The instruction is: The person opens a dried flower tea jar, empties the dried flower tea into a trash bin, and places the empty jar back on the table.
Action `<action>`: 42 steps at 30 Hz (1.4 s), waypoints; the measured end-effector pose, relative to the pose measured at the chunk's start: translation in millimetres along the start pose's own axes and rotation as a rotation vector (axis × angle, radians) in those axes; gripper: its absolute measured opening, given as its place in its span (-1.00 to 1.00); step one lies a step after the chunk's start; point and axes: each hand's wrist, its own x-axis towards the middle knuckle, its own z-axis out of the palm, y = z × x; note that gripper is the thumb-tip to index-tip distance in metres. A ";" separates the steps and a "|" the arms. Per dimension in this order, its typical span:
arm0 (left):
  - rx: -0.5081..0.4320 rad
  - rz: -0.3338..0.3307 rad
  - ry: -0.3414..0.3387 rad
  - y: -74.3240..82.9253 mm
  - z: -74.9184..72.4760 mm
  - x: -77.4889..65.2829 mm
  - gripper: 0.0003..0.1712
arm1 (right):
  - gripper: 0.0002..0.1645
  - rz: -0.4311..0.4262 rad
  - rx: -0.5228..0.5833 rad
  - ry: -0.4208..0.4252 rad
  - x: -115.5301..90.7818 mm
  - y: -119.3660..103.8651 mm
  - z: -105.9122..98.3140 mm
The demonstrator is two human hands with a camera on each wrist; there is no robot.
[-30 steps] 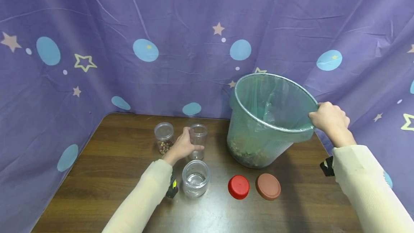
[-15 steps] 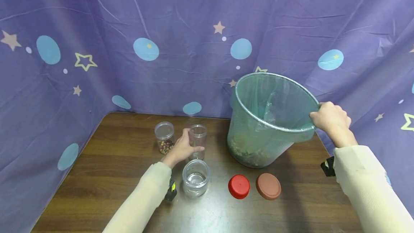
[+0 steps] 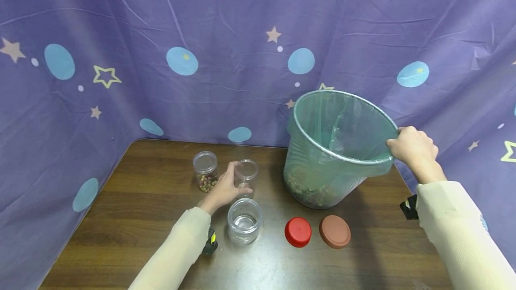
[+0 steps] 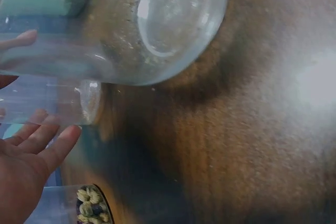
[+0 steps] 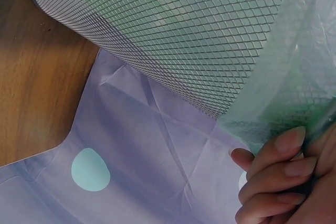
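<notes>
My left hand is beside a tall clear jar, its thumb in front and its fingers at the far left side. In the left wrist view the fingers are nearly straight and spread, and the jar's base is level with the table. My right hand grips the rim of a mesh wastebasket with a green liner; curled fingers show in the right wrist view. The wastebasket leans to the right, with brownish bits at its bottom. A wide clear jar stands nearest the left wrist.
A lidded jar of dried flower buds stands left of the tall jar. A red lid and a brown lid lie in front of the wastebasket. The wooden table meets a purple curtain at its back edge.
The tall jar's top has come lower in view, and the left hand has shifted slightly left and nearer the camera. The right hand and the wastebasket hold still.
</notes>
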 end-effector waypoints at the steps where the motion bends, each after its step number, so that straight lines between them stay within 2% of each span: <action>1: -0.005 0.003 -0.002 -0.8 -0.2 -0.6 0.00 | -0.51 -0.001 0.000 0.000 -0.1 0.0 -0.1; 13: -0.022 0.034 -0.006 -11.3 3.1 -4.6 0.05 | -0.52 -0.004 0.004 0.003 0.1 0.8 0.5; 19: -0.122 0.065 -0.018 -15.5 5.3 -5.9 0.05 | -0.54 -0.008 0.016 0.012 -0.4 0.9 1.2; 26: -0.267 0.090 -0.086 -24.5 8.5 -6.1 -0.01 | -0.54 -0.009 0.033 0.019 0.1 1.8 2.9; 32: -0.300 0.093 -0.113 -25.8 9.3 -5.2 -0.04 | -0.51 -0.006 0.025 0.013 1.1 2.5 2.7; 42: -0.341 0.091 -0.100 -26.3 11.4 -8.2 -0.03 | -0.45 0.003 0.063 0.016 -0.7 2.4 3.9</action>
